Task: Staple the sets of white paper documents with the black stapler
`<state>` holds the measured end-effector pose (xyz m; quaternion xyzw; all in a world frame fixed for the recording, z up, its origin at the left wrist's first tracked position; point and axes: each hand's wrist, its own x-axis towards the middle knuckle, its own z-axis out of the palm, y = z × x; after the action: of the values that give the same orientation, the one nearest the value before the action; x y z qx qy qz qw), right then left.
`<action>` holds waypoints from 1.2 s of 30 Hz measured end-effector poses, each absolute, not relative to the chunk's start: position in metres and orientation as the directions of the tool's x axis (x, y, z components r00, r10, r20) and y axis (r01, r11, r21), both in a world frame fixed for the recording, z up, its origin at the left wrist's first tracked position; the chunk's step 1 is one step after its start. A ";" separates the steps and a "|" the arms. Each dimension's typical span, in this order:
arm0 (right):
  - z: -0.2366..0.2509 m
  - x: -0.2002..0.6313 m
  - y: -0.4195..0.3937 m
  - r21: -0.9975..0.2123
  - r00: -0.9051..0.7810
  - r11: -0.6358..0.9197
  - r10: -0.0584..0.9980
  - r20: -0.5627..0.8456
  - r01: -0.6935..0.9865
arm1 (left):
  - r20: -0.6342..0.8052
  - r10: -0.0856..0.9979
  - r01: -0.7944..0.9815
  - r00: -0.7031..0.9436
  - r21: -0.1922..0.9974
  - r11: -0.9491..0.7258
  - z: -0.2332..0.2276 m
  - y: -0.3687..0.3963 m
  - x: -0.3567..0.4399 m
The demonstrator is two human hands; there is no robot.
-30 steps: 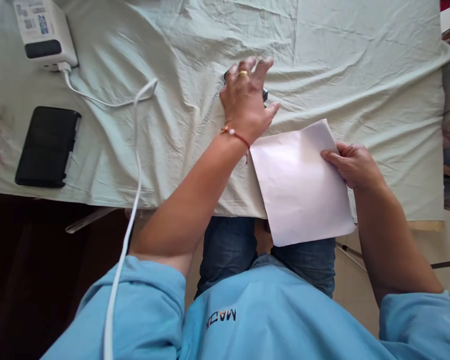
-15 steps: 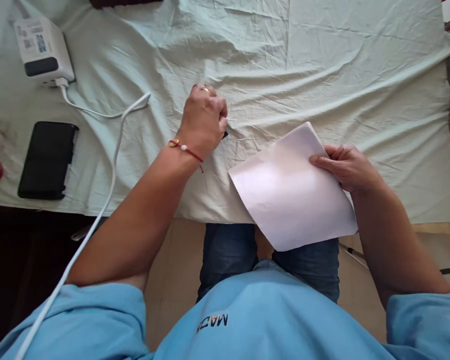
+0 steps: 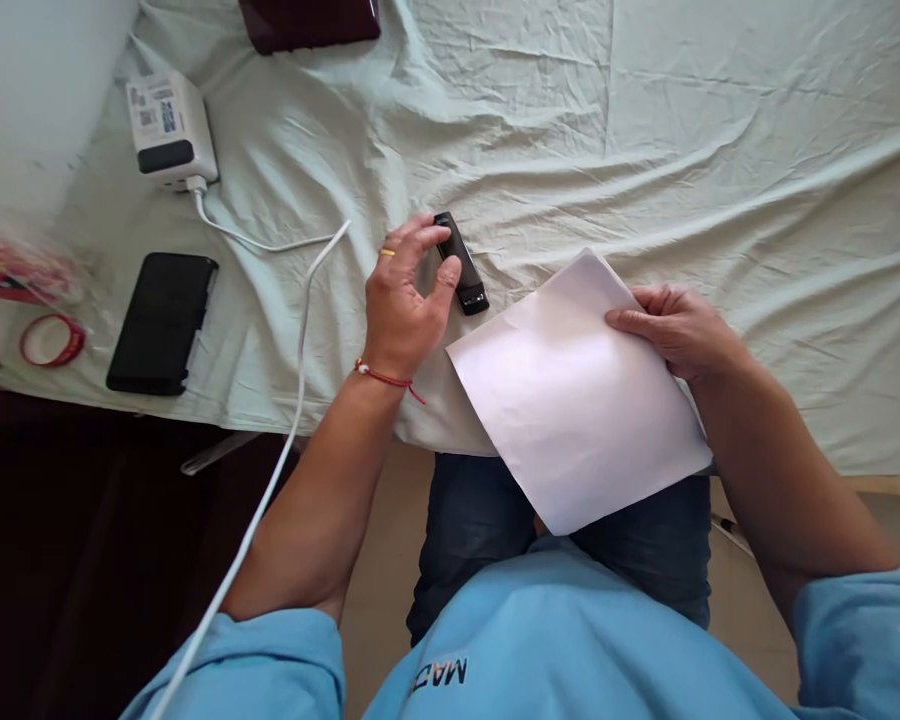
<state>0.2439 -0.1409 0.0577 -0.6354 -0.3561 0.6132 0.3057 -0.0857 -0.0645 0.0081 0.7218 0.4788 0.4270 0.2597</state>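
Just right of a loosely open left hand (image 3: 401, 312), a slim black device (image 3: 463, 265) lies on rumpled pale cloth (image 3: 682, 150), its long axis slanting from far left to near right. Index fingertip (image 3: 442, 234) and thumb (image 3: 447, 272) curl at its left side, though whether they touch it cannot be told. Farther off, the right hand (image 3: 686, 332) pinches white paper (image 3: 581, 395) along the right edge, the sheet's left corner just short of the device's near end.
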 end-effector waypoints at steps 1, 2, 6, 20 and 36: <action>0.056 0.243 -0.140 -0.828 0.016 -0.557 0.830 -0.557 0.069 | 0.359 0.919 0.464 0.161 0.795 -0.392 0.003 -0.069 -0.089; 0.055 0.243 -0.140 -0.832 0.040 -0.551 0.834 -0.550 0.061 | 0.350 0.924 0.459 0.156 0.803 -0.381 -0.003 -0.072 -0.092; 0.050 0.242 -0.141 -0.865 0.121 -0.502 0.860 -0.495 0.028 | 0.318 0.939 0.419 0.132 0.841 -0.344 -0.018 -0.077 -0.099; 0.049 0.240 -0.143 -0.874 0.187 -0.485 0.857 -0.480 -0.019 | 0.370 0.905 0.291 0.210 0.860 -0.419 -0.023 -0.069 -0.104; 0.044 0.234 -0.139 -0.913 0.178 -0.403 0.904 -0.389 0.054 | 0.358 0.905 0.377 0.229 0.825 -0.422 -0.037 -0.059 -0.105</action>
<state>0.2341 -0.1394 0.0444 -0.6525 -0.3672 0.5253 0.4043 -0.1046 -0.0590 -0.0368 0.7227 0.4436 0.4341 0.3040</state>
